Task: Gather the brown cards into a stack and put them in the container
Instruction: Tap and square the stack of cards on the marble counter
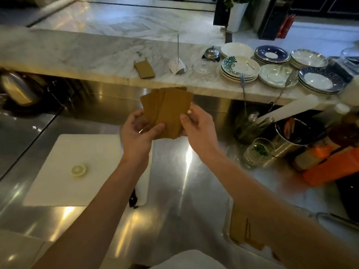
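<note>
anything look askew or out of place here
The brown cards held between the left hand and right hand are fanned out, not squared into a stack. A few more cards lie apart on the marble ledge.

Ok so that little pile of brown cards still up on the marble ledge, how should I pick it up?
Pinch the brown cards on the ledge across their long edges, reaching from above. They lie flat and slightly fanned, so squeeze them square before lifting.
</note>
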